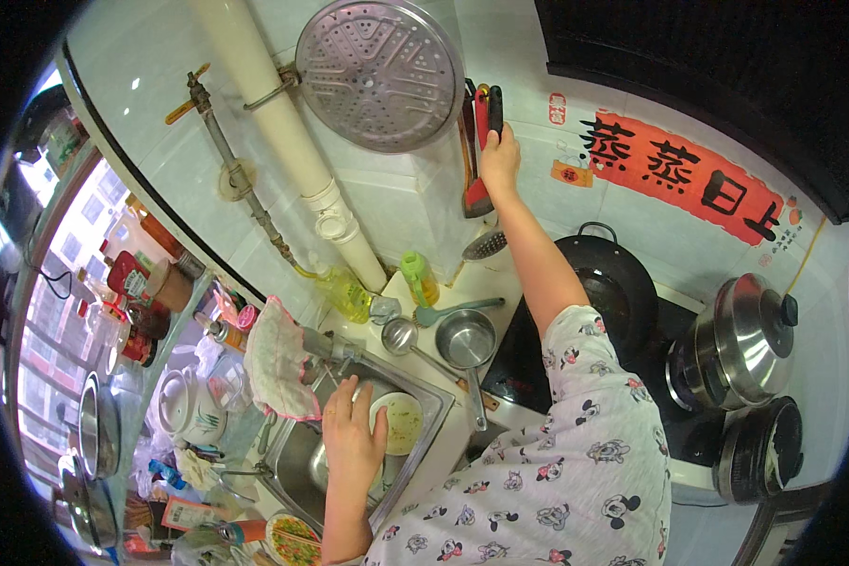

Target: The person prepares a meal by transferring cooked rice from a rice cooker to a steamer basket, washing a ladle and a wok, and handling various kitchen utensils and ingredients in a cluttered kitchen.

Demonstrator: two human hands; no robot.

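Observation:
My right hand (501,159) reaches up to the utensils hanging on the tiled wall, its fingers at a black handle (495,110); whether they close on it I cannot tell. A red handle (481,117) hangs right beside it, and a perforated skimmer (485,245) is lower down. Over the steel sink (293,463) my left hand (352,431) hovers with spread fingers and holds nothing. Under and beside it in the sink are a bowl with cloudy liquid and bits (402,423) and a metal vessel (320,463). A pink-edged cloth (279,361) hangs by the faucet.
A small saucepan (465,339), a ladle (400,336), a green brush (460,310) and detergent bottles (343,293) stand or lie behind the sink. A black wok (608,283) and a lidded steel pot (739,347) are on the stove. Jars and a chopped-vegetable bowl (291,541) are left.

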